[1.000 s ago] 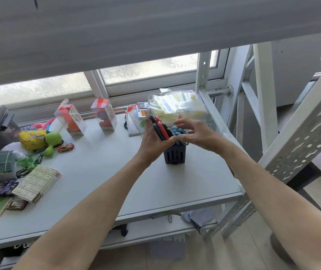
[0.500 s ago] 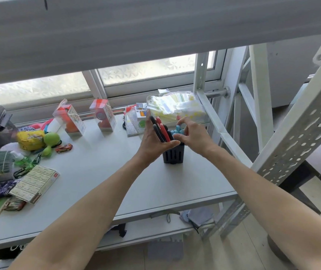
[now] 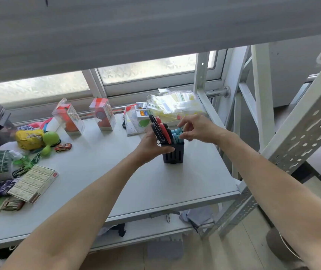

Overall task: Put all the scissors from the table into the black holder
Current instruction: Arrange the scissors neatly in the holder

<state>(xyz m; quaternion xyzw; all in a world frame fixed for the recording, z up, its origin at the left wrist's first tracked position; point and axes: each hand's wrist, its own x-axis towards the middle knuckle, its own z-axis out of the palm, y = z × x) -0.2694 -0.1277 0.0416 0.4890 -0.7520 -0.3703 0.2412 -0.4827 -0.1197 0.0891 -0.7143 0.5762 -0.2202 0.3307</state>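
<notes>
The black slotted holder (image 3: 173, 153) stands on the white table (image 3: 101, 168), right of centre. Scissors with red and black handles (image 3: 160, 129) and scissors with blue handles (image 3: 176, 134) stick up out of it. My left hand (image 3: 150, 146) wraps the holder's left side, the thumb across its front, and touches the red and black handles. My right hand (image 3: 196, 128) hovers at the holder's right top, fingertips pinching at the blue handles.
Toy boxes (image 3: 69, 119) line the back edge below the window. A clear bag of packets (image 3: 173, 104) lies behind the holder. Toys, a flat card box (image 3: 34, 183) and a green pack clutter the left end. White perforated shelf posts (image 3: 296, 137) stand at the right.
The view shifted slightly. My right hand slid from the holder's front rim to the blue handles at its right top. My left hand kept its hold on the holder.
</notes>
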